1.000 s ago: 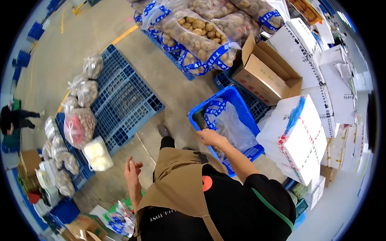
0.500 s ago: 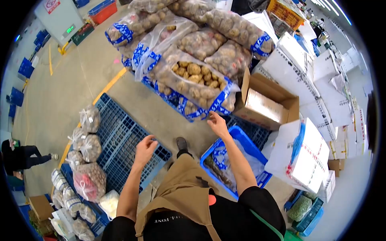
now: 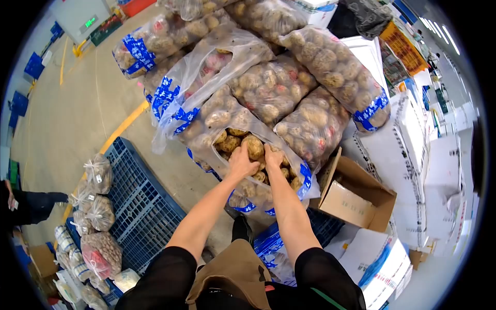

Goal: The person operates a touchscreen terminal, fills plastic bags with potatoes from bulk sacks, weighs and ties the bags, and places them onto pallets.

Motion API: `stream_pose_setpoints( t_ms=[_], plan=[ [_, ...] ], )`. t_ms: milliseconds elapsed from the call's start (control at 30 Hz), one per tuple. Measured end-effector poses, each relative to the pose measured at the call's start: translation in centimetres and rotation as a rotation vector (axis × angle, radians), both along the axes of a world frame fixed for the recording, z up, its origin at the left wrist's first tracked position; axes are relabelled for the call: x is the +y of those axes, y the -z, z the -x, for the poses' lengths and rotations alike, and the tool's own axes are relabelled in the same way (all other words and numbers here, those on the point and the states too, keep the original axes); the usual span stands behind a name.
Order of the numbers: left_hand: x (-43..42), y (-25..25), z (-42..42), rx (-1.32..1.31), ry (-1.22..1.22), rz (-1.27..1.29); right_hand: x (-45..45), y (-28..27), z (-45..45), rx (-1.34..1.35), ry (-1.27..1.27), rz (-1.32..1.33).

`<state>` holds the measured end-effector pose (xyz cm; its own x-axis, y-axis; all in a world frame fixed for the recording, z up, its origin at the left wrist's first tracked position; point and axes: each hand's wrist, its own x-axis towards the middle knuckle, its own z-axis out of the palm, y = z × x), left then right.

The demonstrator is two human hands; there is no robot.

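Note:
A clear plastic sack of potatoes point(image 3: 217, 116) with blue printed bands lies torn open on top of a pile of sacks. Inside its opening, my left hand point(image 3: 242, 164) has its fingers against the left side of a large potato point(image 3: 253, 147). On the right of that potato, my right hand point(image 3: 274, 157) reaches into the same opening, its fingertips partly hidden among the potatoes. Whether the right fingers grip anything does not show. More potatoes point(image 3: 260, 176) lie between and below the hands.
Blue pallets point(image 3: 139, 206) stand at the left, with bagged goods point(image 3: 101, 253) beside them. An open cardboard box point(image 3: 356, 194), white boxes point(image 3: 403, 155) and a partly hidden blue crate point(image 3: 271, 240) are at the right. Another person point(image 3: 31, 206) stands far left.
Both hands have moved forward from above the floor and crate into the torn sack. The left hand now touches a potato. The view has shifted closer to the sack pile.

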<state>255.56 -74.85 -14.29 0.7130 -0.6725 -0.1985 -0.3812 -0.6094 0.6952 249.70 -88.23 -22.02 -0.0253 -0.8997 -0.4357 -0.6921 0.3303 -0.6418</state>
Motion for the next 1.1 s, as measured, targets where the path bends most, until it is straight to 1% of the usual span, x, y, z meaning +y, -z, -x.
stream_pose_setpoints(
  t_ms=[67, 100, 133, 167, 200, 233, 267, 300, 367, 400, 433, 467, 500, 533, 600, 633, 667, 767, 800, 833, 900, 967, 1000, 1067, 1100],
  plan=[
    [-3.4, 3.0, 0.3, -0.107, -0.024, -0.107, 0.2, -0.7, -0.3, 0.059, -0.038, 0.102],
    [-4.2, 3.7, 0.0, -0.164, -0.039, -0.161, -0.1, -0.2, -0.3, 0.016, -0.064, 0.114],
    [-4.3, 4.4, -0.4, -0.058, -0.007, -0.133, -0.3, 0.3, 0.2, -0.03, -0.089, 0.123],
    [-4.2, 4.9, -0.5, -0.048, -0.012, -0.089, -0.4, 0.6, 0.6, -0.08, -0.113, 0.133],
    [-4.1, 5.3, -0.7, -0.045, -0.018, -0.043, -0.4, 2.0, 1.1, -0.177, -0.146, 0.22],
    [-3.8, 4.5, -1.0, -0.045, -0.02, 0.005, -0.4, 1.9, 1.2, -0.391, -0.1, 0.12],
    [-3.2, 3.9, -2.1, 0.079, -0.012, 0.01, -0.3, 1.7, 1.4, -0.601, -0.046, 0.017],
    [-2.6, 4.0, -3.5, 0.252, -0.011, 0.134, 0.0, 1.2, 1.5, -0.807, 0.013, -0.09],
    [-1.5, 5.2, -5.4, 0.611, -0.009, 0.39, 0.3, -0.7, 2.1, -0.958, 0.135, -0.394],
    [-1.4, 6.6, -5.8, 0.717, -0.058, 0.494, 0.1, -1.2, 2.3, -1.017, 0.211, -0.54],
    [-0.8, 4.7, -6.3, 0.711, -0.035, 0.508, 0.0, -1.8, 2.7, -1.068, 0.293, -0.686],
    [-0.4, 3.3, -6.5, 0.801, -0.064, 0.57, 0.4, -2.4, 3.6, -1.129, 0.38, -0.78],
    [0.1, 1.9, -6.5, 0.893, -0.092, 0.623, 1.3, -3.3, 4.9, -1.205, 0.348, -0.809],
    [0.4, 0.4, -6.3, 0.962, -0.176, 0.625, 2.2, -4.0, 6.1, -1.288, 0.311, -0.837],
    [-0.1, -0.6, -5.4, 0.902, -0.212, 0.636, 3.2, -4.3, 8.7, -1.415, 0.232, -0.887],
    [-0.5, -0.8, -5.1, 0.869, -0.224, 0.639, 3.6, -4.3, 9.8, -1.413, 0.233, -0.879],
    [-0.9, 0.1, -4.7, 0.772, -0.144, 0.614, 3.8, -4.2, 10.6, -1.414, 0.231, -0.869],
    [-1.0, 2.7, -2.2, 0.33, 0.075, 0.192, 2.8, -3.7, 13.0, -1.338, 0.165, -0.808],
    [-0.7, 1.1, -1.7, 0.296, 0.144, 0.02, 2.2, -3.8, 13.4, -1.308, 0.137, -0.78],
    [-0.4, 2.0, -0.1, 0.142, 0.137, -0.078, 1.7, -4.0, 13.7, -1.279, 0.108, -0.755],
    [-0.1, 5.9, 3.1, -0.163, 0.118, -0.279, 0.8, -3.9, 14.2, -1.276, 0.099, -0.773],
    [-0.1, 8.3, 3.3, -0.242, 0.139, -0.262, 0.2, -3.7, 14.1, -1.238, 0.077, -0.763],
    [0.0, 7.9, 3.1, -0.28, 0.144, -0.253, 0.1, -3.6, 13.9, -1.225, 0.074, -0.757],
    [0.1, 6.9, 1.7, -0.069, 0.17, -0.205, 0.1, -4.0, 13.9, -1.263, 0.099, -0.746],
    [0.7, 5.4, 0.0, 0.023, 0.158, -0.181, 0.4, -4.1, 13.0, -1.286, 0.092, -0.762]
  ],
)
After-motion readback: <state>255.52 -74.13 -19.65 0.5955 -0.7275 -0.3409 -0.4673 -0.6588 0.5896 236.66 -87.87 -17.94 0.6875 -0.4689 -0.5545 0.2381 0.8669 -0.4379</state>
